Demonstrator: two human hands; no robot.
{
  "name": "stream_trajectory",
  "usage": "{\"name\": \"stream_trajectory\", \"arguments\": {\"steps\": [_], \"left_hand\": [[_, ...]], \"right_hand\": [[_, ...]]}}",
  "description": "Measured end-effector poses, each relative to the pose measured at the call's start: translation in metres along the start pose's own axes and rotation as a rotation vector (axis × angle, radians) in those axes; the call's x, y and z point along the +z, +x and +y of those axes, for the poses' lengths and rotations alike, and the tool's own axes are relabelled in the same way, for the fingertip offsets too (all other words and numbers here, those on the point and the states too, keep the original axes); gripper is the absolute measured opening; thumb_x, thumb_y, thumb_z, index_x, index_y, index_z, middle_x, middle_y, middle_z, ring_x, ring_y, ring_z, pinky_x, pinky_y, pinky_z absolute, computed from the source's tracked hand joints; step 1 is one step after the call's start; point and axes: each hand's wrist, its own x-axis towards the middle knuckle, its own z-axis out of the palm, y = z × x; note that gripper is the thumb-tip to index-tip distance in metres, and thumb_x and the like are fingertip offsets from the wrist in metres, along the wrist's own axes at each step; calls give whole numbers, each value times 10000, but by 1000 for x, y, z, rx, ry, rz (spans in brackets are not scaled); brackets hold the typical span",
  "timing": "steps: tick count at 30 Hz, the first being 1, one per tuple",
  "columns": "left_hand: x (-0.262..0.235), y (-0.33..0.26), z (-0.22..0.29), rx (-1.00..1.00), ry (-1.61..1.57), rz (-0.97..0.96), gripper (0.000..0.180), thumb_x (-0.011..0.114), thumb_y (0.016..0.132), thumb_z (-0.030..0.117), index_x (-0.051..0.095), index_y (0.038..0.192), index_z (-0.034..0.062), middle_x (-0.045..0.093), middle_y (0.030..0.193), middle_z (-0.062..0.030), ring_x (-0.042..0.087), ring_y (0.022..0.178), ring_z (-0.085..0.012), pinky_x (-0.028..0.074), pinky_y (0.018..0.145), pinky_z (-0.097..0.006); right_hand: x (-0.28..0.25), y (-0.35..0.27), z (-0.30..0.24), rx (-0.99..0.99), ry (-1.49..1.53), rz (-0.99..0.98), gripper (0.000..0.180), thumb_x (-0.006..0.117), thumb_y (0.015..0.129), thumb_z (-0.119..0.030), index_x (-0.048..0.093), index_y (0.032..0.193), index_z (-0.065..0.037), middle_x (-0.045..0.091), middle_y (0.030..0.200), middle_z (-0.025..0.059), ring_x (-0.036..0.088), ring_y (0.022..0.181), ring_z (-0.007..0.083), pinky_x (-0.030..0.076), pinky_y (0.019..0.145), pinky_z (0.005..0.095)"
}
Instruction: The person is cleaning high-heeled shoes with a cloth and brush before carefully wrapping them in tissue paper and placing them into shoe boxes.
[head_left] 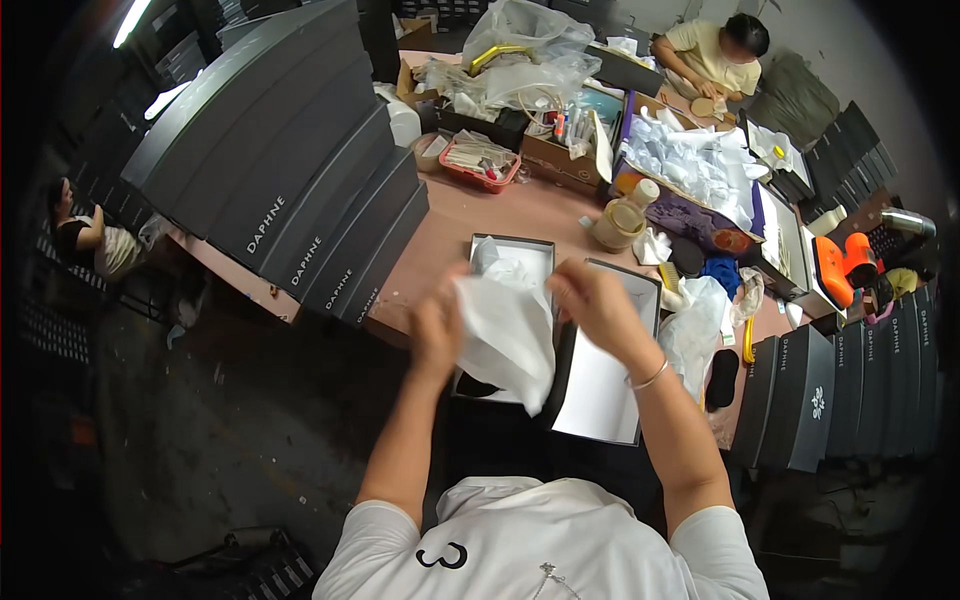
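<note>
A sheet of white tissue paper (508,345) hangs slanted over an open black shoe box (545,250) with a white inside. My left hand (434,328), slightly blurred, is closed on the sheet's left edge. At its upper right edge my right hand (602,308) has its fingers pinched together on the paper. More crumpled white paper (497,262) shows in the far end of the box. Something dark lies in the near end, mostly covered by the sheet. The box lid (605,385) rests inside up to the right, beneath my right forearm.
Tall stacks of dark shoe boxes stand at left (300,150) and right (790,400). Behind the work area are a red basket (485,178), jars (620,224) and a carton (690,200) of crumpled paper. A person (715,60) works across the table; another sits far left (90,235).
</note>
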Motion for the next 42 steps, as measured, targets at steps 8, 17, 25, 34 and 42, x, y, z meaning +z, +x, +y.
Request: {"name": "stream_trajectory", "arguments": {"steps": [8, 17, 25, 34, 42], "left_hand": [[-84, 43, 48, 359, 556, 411, 174, 684, 794, 79, 652, 931, -24, 604, 958, -122, 613, 910, -263, 493, 806, -357], [-98, 79, 79, 377, 482, 315, 246, 597, 837, 19, 653, 1074, -11, 655, 965, -130, 640, 922, -251, 495, 806, -332], [-18, 137, 61, 490, 810, 39, 256, 656, 799, 65, 630, 1054, 66, 602, 919, -152, 620, 824, -356, 488, 688, -417], [7, 105, 36, 311, 637, -195, 151, 664, 781, 49, 675, 923, -3, 620, 819, -167, 620, 741, -338, 481, 653, -380], [46, 24, 110, 550, 257, -500, 380, 644, 663, -86, 701, 1010, 59, 577, 785, -119, 602, 731, -295, 478, 646, -350]], "right_hand": [[84, -55, 17, -97, -474, -239, 864, 810, 633, -523, 478, 1302, -89, 370, 1384, 298, 583, 1031, 427, 516, 868, 444], [118, -53, 60, -81, -575, -268, 638, 819, 653, -336, 514, 1121, -27, 362, 1391, 267, 581, 981, 416, 549, 764, 445], [118, -49, 91, -30, -471, -105, 607, 787, 734, -303, 545, 1184, 24, 536, 1217, 185, 600, 974, 361, 488, 885, 386], [-34, -159, 24, 76, 1117, -84, 789, 802, 670, -357, 522, 1236, 117, 618, 1138, 124, 610, 1012, 182, 463, 921, 293], [2, -125, 46, 235, 1546, 28, 672, 715, 788, -380, 502, 1262, 47, 619, 1137, 133, 625, 996, 205, 519, 872, 349]]}}
